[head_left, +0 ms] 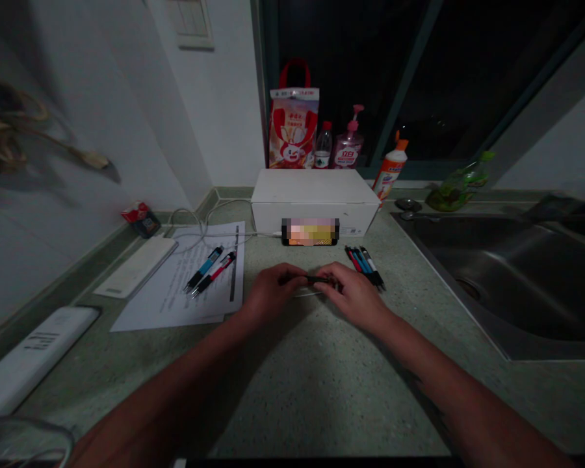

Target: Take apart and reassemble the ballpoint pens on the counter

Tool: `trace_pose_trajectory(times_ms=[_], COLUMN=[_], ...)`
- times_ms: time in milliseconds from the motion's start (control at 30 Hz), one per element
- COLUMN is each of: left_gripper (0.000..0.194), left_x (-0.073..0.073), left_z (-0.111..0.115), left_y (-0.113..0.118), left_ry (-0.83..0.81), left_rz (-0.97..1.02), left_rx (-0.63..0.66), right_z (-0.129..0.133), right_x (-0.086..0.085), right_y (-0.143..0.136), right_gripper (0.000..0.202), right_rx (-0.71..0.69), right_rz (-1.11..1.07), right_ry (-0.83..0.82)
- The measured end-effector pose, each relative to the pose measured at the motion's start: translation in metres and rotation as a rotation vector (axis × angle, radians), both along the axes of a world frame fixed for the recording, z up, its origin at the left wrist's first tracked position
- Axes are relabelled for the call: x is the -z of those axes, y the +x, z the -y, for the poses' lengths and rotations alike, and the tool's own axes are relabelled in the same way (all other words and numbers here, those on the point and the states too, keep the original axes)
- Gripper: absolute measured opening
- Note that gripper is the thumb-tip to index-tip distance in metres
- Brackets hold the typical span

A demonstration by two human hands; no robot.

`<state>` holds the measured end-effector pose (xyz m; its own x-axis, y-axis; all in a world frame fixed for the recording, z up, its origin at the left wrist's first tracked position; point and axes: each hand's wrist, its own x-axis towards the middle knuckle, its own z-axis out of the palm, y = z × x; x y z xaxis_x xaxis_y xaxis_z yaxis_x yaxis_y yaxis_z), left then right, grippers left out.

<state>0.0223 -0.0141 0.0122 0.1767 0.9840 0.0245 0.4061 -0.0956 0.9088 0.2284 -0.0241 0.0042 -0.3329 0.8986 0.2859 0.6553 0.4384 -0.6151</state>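
My left hand (275, 287) and my right hand (351, 294) meet over the middle of the counter, fingers pinched. Between their fingertips lies a slim dark pen (316, 279), held level; its ends are mostly hidden by the fingers. Just right of my right hand, several pens (365, 265) with red, blue and white barrels lie side by side. To the left of my left hand, a blue pen (205, 268) and a red and white pen (215, 273) rest on printed paper sheets (175, 305). A pale thin strip (308, 294) shows beneath the hands.
A phone (311, 233) leans on a white box (316, 188), with a cable plugged in. At right is a metal sink (517, 279). A white power bank (136, 266) and a long white device (39, 354) lie left. Bottles, including a pump bottle (348, 146), stand behind.
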Motion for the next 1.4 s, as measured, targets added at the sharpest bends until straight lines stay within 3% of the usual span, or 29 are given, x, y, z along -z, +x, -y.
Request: trace_pose_trajectory(times_ms=[633, 867, 1000, 1233, 1333, 1400], left_gripper=[0.01, 0.012, 0.018, 0.011, 0.009, 0.009], left_x=[-0.001, 0.006, 0.01, 0.011, 0.011, 0.011], left_z=[0.001, 0.002, 0.003, 0.009, 0.009, 0.007], left_y=[0.001, 0.001, -0.001, 0.0, 0.0, -0.002], left_ry=[-0.024, -0.009, 0.087, 0.283, 0.282, 0.263], left_rz=[-0.027, -0.107, -0.226, -0.496, -0.529, -0.519], left_rx=[0.007, 0.058, 0.138, 0.365, 0.405, 0.361], right_z=[0.002, -0.001, -0.003, -0.002, -0.002, -0.003], right_x=[-0.004, -0.002, -0.001, -0.003, 0.0, 0.004], right_y=[-0.002, 0.0, 0.001, 0.002, 0.002, 0.003], right_gripper=[0.011, 0.03, 0.042, 0.005, 0.005, 0.008], right_rx=[-0.008, -0.015, -0.002, 0.055, 0.017, 0.001], right_rz=[0.027, 0.121, 0.114, 0.216, 0.292, 0.345], right_ry=[-0.028, -0.066, -0.121, -0.096, -0.064, -0.042])
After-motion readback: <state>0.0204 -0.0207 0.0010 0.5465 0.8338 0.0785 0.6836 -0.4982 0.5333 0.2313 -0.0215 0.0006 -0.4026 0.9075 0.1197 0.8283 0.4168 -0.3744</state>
